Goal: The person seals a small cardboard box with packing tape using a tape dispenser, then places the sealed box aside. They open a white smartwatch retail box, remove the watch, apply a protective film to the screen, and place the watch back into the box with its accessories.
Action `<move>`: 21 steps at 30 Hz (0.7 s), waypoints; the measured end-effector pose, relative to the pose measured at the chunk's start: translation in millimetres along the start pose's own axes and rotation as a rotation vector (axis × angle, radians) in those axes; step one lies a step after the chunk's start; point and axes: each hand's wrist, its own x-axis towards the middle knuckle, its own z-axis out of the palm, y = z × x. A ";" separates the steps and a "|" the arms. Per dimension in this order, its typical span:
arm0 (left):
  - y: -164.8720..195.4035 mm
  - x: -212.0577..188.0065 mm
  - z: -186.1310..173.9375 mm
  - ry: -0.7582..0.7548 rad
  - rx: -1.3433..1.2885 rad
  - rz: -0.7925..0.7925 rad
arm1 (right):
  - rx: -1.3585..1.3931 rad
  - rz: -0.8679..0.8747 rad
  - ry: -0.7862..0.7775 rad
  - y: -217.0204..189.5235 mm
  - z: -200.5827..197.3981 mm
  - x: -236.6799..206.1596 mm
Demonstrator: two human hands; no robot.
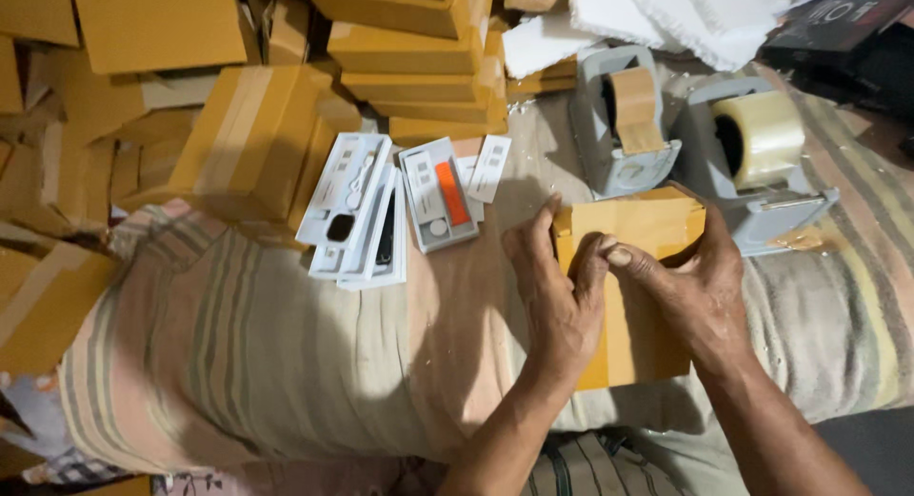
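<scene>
Far to the left of the left hand [557, 291], loose yellow cartons [252, 139] are heaped, too jumbled to be counted. Nearer that hand, up and to its left, three white boxes are seen on the striped cloth [267, 363]: two overlapping white watch boxes [347, 210] and one small box with an orange strip [438, 193]. Above the hands, a stack of yellow boxes [409, 53] is piled. The left hand is laid flat, fingers pressed down on the left part of one yellow cardboard box [633, 339], which lies on the cloth directly beneath both hands. The right hand [690, 282] is curled over the box's top edge, thumb meeting the left thumb. Just beyond the right hand, two grey tape dispensers are stood: one with brown tape [624, 125], one with clear tape [757, 158].
</scene>
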 end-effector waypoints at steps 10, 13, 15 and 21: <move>2.6 -2.9 -6.5 0.020 -0.069 0.129 | 0.010 -0.208 0.118 14.1 5.2 -13.7; 4.2 -4.2 -7.8 -0.011 -0.105 0.149 | -0.038 -0.239 0.136 15.2 1.4 -13.7; 5.9 -3.1 -7.2 -0.049 -0.197 0.108 | -0.047 -0.356 0.126 14.6 0.0 -14.5; 6.3 -1.8 -4.1 -0.029 -0.173 0.112 | -0.010 -0.316 0.160 19.2 3.9 -21.0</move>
